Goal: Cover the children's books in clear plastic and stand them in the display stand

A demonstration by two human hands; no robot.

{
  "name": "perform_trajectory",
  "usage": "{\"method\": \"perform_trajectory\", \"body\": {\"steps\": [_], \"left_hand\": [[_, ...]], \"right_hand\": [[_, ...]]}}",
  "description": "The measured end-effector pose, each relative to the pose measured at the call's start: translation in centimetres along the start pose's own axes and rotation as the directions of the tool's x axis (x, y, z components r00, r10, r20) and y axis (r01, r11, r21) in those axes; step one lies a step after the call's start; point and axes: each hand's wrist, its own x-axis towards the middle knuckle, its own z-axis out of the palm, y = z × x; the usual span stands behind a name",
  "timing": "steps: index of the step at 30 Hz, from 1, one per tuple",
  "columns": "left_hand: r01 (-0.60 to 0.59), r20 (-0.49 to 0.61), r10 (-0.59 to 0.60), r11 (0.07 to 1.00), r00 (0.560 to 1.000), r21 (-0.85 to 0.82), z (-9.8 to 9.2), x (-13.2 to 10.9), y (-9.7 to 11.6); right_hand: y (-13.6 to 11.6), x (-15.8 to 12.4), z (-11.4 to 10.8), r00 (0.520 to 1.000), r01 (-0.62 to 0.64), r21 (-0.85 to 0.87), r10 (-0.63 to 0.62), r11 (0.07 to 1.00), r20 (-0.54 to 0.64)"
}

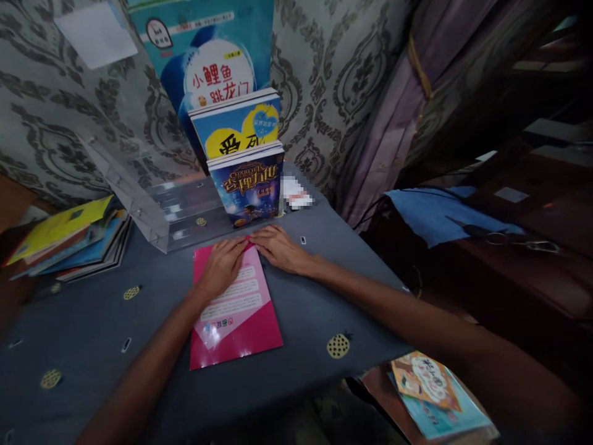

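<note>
A pink book (248, 343) lies on the cloth-covered table, its printed back facing up and its text upside down to me. My left hand (225, 262) rests across the upper part of the cover, fingers stretched toward the far right corner. At that corner, my right hand (278, 247) has its fingers closed on the book's edge; the fingertips of both hands nearly meet there. Just beyond stands a dark blue book (252, 191) in a clear acrylic rack (152, 228). Behind it are a blue-and-yellow book (236, 130) and a tall teal book (208, 46), all upright.
A stack of books (78, 241) lies at the left of the rack. More books (435, 395) sit below the table edge at lower right. Scissors (523, 241) and a blue cloth (426, 213) lie on a dark surface at right. A purple curtain (393, 130) hangs behind.
</note>
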Motion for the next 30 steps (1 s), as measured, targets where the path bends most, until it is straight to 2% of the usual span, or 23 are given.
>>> {"method": "perform_trajectory", "body": {"steps": [8,17,24,30], "left_hand": [[-0.075,0.012,0.074,0.997,0.997,0.025,-0.5,0.0,0.7],[-0.234,0.074,0.238,0.97,0.968,-0.058,-1.7,-1.6,3.2],[-0.306,0.114,0.316,0.947,0.942,-0.103,-3.1,-4.0,6.7],[-0.334,0.205,0.351,0.936,0.914,-0.114,-5.1,-6.4,10.5]], "right_hand": [[0.1,-0.2,0.2,1.0,-0.009,-0.008,0.01,1.0,0.012],[0.4,-0.4,0.4,1.0,-0.009,-0.006,0.009,1.0,0.01],[0.4,-0.6,0.5,1.0,-0.004,-0.014,0.005,1.0,0.009],[0.4,-0.8,0.5,1.0,-0.004,-0.016,0.004,1.0,0.015]]}}
